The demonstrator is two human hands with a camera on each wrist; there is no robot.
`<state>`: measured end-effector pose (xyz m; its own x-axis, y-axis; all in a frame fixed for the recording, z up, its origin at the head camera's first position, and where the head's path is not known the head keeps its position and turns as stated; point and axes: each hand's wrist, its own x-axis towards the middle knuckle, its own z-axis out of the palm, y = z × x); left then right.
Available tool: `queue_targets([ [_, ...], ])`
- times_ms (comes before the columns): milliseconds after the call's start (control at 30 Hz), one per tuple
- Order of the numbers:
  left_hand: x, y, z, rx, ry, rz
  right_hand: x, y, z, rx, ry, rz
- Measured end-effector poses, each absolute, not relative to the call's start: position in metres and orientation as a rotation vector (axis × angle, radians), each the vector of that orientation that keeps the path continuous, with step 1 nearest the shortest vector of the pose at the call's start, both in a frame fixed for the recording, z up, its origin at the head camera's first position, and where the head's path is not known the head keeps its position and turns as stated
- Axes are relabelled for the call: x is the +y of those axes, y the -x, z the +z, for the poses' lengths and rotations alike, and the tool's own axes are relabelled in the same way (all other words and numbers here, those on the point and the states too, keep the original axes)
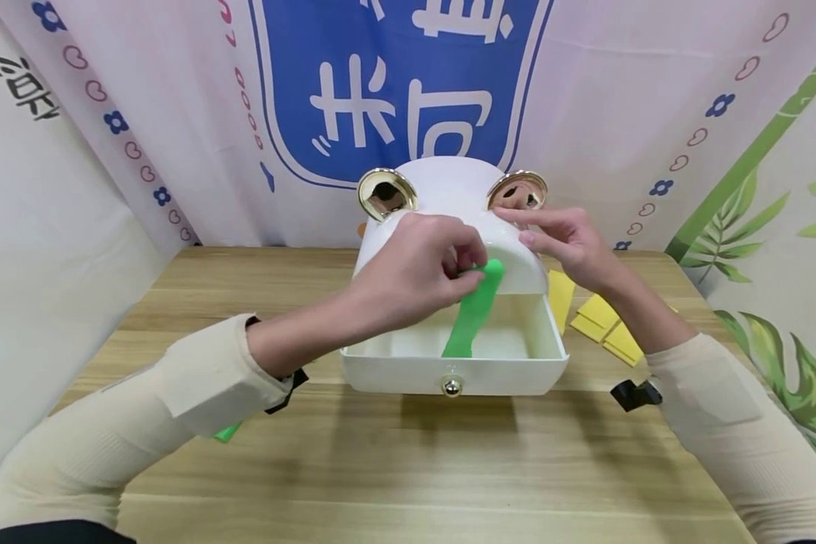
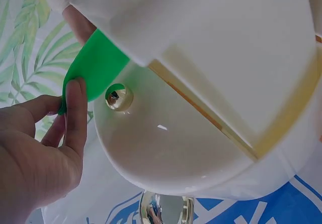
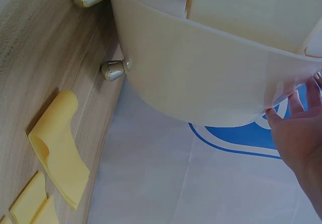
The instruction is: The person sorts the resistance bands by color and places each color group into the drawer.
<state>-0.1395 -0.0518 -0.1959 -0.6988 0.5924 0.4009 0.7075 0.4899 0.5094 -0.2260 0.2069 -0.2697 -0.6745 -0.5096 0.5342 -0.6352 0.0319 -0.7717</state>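
A white rounded box (image 1: 442, 185) with two gold discs stands on the table, its front drawer (image 1: 394, 375) pulled out. My left hand (image 1: 415, 264) pinches the top of a thin green strip (image 1: 476, 317) between thumb and fingers. The strip hangs down at the drawer opening; I cannot tell whether it is cloth or paper. In the left wrist view the green strip (image 2: 98, 65) bends away from the fingertips, near the gold knob (image 2: 118, 98). My right hand (image 1: 571, 242) rests its fingertips on the box's right side, beside the right gold disc (image 1: 519, 193).
Several yellow folded pieces (image 1: 598, 317) lie on the table right of the box; one yellow piece (image 3: 60, 138) is curled over. A bit of green (image 1: 227, 432) shows beneath the left forearm. A printed curtain (image 1: 197, 113) hangs behind the wooden table (image 1: 408, 468).
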Motion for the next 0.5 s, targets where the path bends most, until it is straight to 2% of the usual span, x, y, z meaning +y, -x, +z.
queue_targets([
  [500, -0.081, 0.134, -0.203, -2.636, 1.152, -0.891, 0.209, 0.229, -0.271, -2.127, -1.271, 1.741],
])
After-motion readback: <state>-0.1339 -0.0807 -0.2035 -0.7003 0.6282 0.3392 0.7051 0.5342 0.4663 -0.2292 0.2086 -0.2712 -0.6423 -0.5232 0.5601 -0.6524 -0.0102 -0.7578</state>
